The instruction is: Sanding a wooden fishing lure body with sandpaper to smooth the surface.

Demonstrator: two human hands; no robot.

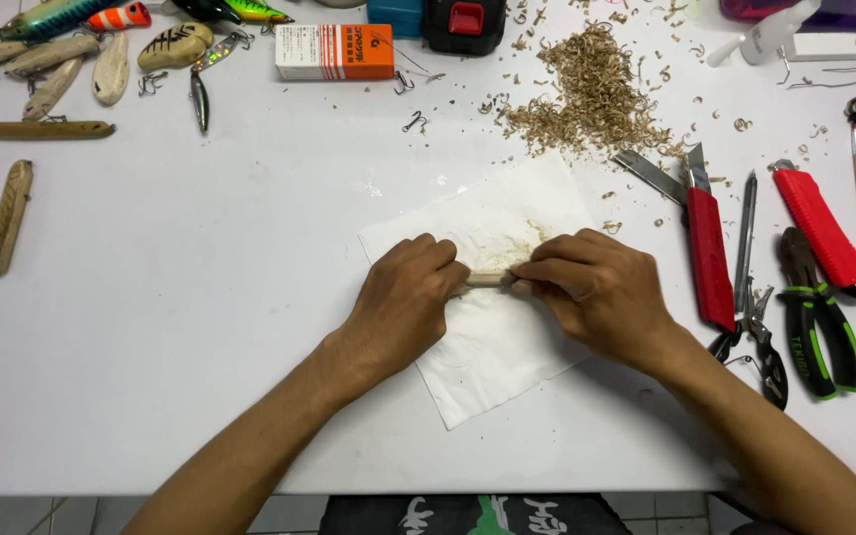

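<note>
A short pale wooden piece (487, 278) lies over a white paper towel (487, 347) at the tabletop (200, 327) centre. The left hand (403, 297) closes its grip on one end, steadying it; the right hand (596, 292) pinches the other, seemingly sanding, as dust collects on the towel. Wood shavings (587, 94) lie at one o'clock, red utility knives (710, 258) at three.

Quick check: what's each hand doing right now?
Left hand: closed around a small wooden piece.
Right hand: fingers pinched on the same piece's other end, over the paper towel.
</note>
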